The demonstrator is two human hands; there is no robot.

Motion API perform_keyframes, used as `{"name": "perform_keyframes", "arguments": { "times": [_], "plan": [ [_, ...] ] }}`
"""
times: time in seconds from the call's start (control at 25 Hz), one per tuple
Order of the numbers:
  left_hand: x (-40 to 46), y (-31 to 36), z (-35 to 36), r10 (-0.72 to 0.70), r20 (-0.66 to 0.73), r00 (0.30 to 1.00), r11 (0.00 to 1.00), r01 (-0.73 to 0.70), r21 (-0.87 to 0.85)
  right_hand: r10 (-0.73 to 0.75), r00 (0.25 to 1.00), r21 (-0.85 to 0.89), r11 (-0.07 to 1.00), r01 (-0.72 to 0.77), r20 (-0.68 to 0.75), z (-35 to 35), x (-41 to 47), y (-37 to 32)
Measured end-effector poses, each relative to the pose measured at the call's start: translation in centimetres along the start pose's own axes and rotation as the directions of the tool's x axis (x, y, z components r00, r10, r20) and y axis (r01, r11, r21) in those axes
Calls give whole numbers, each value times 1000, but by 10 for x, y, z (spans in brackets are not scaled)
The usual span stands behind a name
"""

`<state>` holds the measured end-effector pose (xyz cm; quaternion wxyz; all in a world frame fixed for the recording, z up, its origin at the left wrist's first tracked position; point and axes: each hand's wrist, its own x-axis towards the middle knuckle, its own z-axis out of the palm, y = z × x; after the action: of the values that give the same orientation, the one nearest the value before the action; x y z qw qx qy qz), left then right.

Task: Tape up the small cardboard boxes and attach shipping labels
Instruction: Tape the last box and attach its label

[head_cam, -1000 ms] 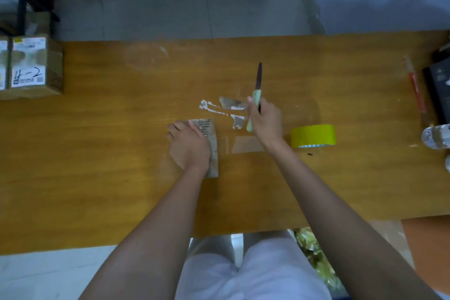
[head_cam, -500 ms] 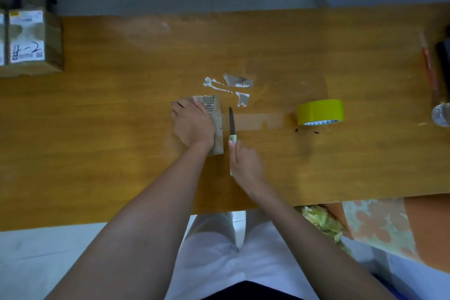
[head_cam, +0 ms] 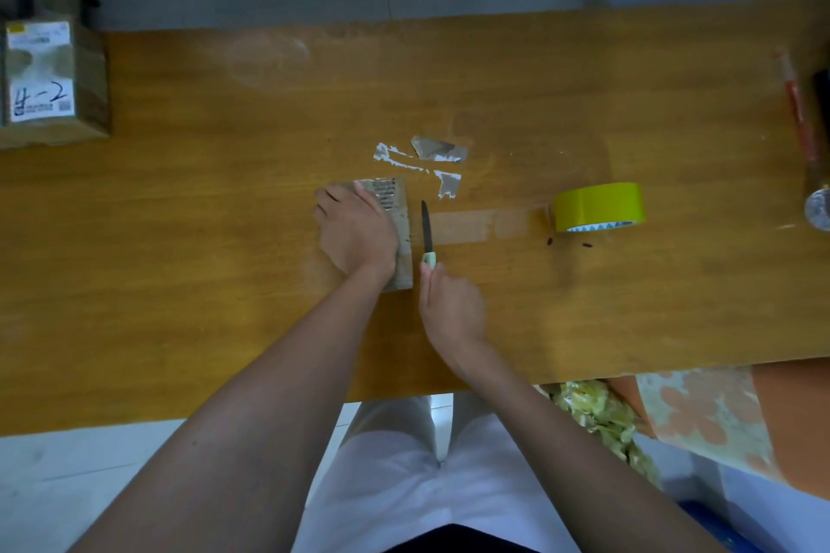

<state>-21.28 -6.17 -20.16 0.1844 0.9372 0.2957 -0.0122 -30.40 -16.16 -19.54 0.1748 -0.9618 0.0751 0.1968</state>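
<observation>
A small flat cardboard box (head_cam: 401, 211) lies mid-table on the wooden table (head_cam: 584, 112). My left hand (head_cam: 355, 229) presses flat on top of it and hides most of it. My right hand (head_cam: 451, 301) grips the pale green handle of a knife (head_cam: 426, 233), whose dark blade points away from me along the box's right edge. A strip of clear tape (head_cam: 485, 224) runs from the box to a yellow tape roll (head_cam: 597, 207) lying to the right.
Torn label scraps (head_cam: 431, 159) are stuck to the table behind the box. A labelled cardboard box (head_cam: 49, 81) stands at the far left edge. A red-banded tool (head_cam: 801, 112) and a round metal object (head_cam: 818, 209) lie at the right edge.
My right hand brought the knife from behind the box, near the scraps, down to the box's right edge. In the last half second it has barely moved. My left hand stayed on the box.
</observation>
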Motion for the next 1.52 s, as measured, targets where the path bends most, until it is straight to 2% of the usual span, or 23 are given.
{"name": "perform_keyframes", "arguments": {
  "times": [0.72,1.24,1.44,1.52],
  "plan": [
    [0,0,-5,2,62,998,1000,-2,0,88,996,-36,995,-88,-11,1,3,-11],
    [-1,1,-5,3,68,998,1000,-3,0,73,997,-16,997,-73,-18,-1,7,-8],
    [-1,2,-7,11,67,998,1000,-12,0,99,994,-56,994,-96,55,10,-19,-3],
    [1,2,-5,-7,72,997,1000,8,-3,118,993,-25,993,-118,29,9,-17,3]
  ]
}}
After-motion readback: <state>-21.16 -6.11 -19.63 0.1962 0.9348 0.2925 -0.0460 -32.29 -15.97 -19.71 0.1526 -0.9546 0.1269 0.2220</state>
